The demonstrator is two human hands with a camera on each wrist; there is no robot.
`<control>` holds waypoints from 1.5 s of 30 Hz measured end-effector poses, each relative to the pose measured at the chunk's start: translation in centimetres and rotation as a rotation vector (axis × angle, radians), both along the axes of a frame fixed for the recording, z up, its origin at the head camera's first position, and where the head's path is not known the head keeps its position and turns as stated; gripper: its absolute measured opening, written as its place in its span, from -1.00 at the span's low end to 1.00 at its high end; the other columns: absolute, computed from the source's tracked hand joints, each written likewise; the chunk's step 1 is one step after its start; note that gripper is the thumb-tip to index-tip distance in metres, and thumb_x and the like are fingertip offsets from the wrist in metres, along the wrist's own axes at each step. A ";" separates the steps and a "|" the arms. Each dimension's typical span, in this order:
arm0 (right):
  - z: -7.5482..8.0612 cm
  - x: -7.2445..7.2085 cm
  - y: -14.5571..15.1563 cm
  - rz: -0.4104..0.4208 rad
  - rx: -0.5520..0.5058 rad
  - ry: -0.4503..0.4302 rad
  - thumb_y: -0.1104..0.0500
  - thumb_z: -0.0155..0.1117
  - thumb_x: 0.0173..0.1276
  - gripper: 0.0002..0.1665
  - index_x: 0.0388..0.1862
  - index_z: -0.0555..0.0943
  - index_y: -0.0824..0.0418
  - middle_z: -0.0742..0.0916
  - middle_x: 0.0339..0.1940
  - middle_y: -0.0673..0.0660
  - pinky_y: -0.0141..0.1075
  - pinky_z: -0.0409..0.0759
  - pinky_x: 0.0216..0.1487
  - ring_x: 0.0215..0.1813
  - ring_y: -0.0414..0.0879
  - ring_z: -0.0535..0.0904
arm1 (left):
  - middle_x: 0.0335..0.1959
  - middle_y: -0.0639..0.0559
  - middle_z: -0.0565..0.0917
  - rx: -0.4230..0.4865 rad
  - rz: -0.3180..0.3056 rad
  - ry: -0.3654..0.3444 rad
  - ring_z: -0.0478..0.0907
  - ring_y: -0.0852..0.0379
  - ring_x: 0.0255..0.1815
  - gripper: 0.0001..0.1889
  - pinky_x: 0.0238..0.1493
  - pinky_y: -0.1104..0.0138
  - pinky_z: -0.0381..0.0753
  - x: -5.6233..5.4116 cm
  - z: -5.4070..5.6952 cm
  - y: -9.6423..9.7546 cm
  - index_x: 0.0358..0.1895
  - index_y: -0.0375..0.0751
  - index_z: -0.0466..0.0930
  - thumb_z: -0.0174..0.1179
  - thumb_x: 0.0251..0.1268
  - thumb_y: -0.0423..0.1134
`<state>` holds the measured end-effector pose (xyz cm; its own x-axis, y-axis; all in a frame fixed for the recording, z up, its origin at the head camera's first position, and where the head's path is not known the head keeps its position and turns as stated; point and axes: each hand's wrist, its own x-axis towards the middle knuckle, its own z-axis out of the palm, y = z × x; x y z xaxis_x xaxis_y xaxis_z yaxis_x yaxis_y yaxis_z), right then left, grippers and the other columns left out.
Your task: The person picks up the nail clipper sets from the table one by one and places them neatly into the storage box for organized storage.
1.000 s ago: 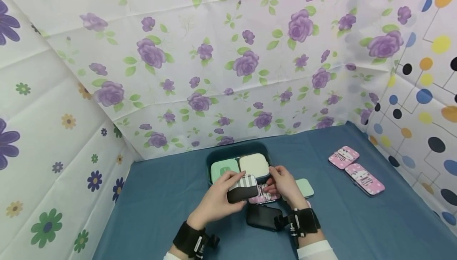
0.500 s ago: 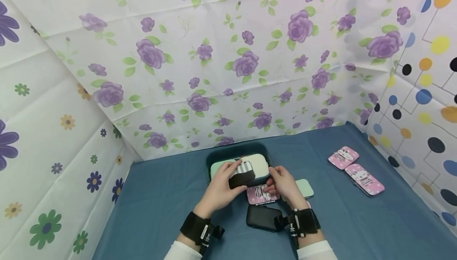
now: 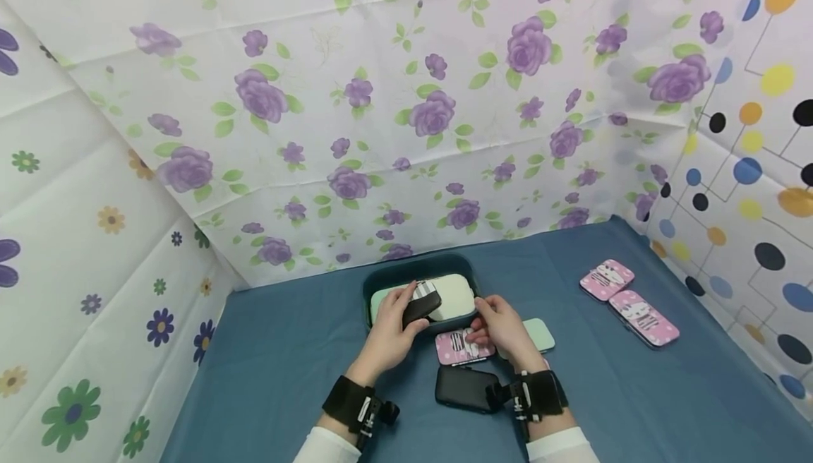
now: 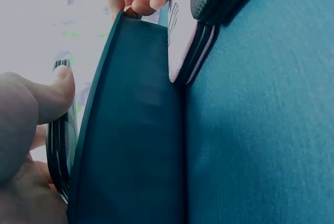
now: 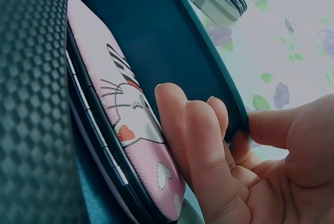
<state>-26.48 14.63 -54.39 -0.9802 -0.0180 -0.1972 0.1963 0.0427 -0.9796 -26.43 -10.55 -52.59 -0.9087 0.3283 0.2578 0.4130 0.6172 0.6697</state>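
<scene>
Floral sheeting (image 3: pixel 381 124) backs blue cloth (image 3: pixel 286 350), left fingers (image 3: pixel 403 297) gripping a striped case (image 3: pixel 425 302), right fingers (image 5: pixel 204 140) pinching a bin (image 4: pixel 130 119).

The head camera looks forward and down from well back, taking in the left hand (image 3: pixel 384 334), the right hand (image 3: pixel 506 330), the worktop (image 3: pixel 286 357) and the flowered backdrop (image 3: pixel 381 124) behind. The left wrist camera sits close and low, its picture turned sideways, facing along the teal bin (image 4: pixel 130 125) towards the right hand. The right wrist camera, also tipped sideways and very near the pink tin (image 5: pixel 120 98), shares that tin, the bin's front wall and the right fingers with it.
</scene>
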 end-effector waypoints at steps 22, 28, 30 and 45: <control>-0.1 -0.1 -0.2 -0.017 0.028 -0.027 -0.01 -0.02 0.81 -0.62 0.11 0.48 0.32 0.67 -0.31 0.24 -0.26 0.72 -0.41 -0.41 0.04 0.79 | 0.40 -0.29 0.56 -0.183 0.080 -0.080 0.40 -0.28 0.38 -0.21 0.37 -0.09 0.40 -4.0 0.1 2.1 0.53 -0.34 0.43 0.54 0.34 -0.08; -0.2 -0.2 -0.3 -0.019 0.022 -0.027 -0.02 -0.02 0.81 -0.60 0.13 0.47 0.33 0.67 -0.31 0.24 -0.26 0.72 -0.42 -0.41 0.04 0.78 | 0.34 -0.23 0.60 -0.195 0.097 -0.056 0.40 -0.24 0.32 -0.24 0.34 -0.11 0.39 -4.5 0.0 2.4 0.47 -0.27 0.53 0.59 0.27 -0.08; -0.2 -0.3 -0.3 -0.021 0.018 -0.023 -0.02 -0.02 0.81 -0.59 0.15 0.47 0.34 0.67 -0.32 0.24 -0.26 0.72 -0.42 -0.42 0.03 0.78 | 0.35 -0.21 0.60 -0.197 0.097 -0.051 0.39 -0.23 0.33 -0.24 0.35 -0.12 0.39 -4.8 0.0 2.5 0.49 -0.24 0.52 0.59 0.28 -0.07; -0.4 -0.3 -0.3 -0.022 -0.002 -0.026 -0.01 -0.02 0.81 -0.59 0.15 0.46 0.35 0.67 -0.34 0.23 -0.28 0.71 -0.44 -0.45 0.00 0.77 | 0.37 -0.15 0.60 -0.234 0.081 -0.068 0.41 -0.21 0.32 -0.30 0.30 -0.10 0.43 -5.6 0.2 3.5 0.49 -0.09 0.56 0.57 0.31 -0.07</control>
<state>-26.79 14.29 -54.80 -0.9748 0.0034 -0.2230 0.2230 0.0356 -0.9742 -32.04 -7.06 -52.38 -0.9470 0.2976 0.1208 0.3151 0.7876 0.5296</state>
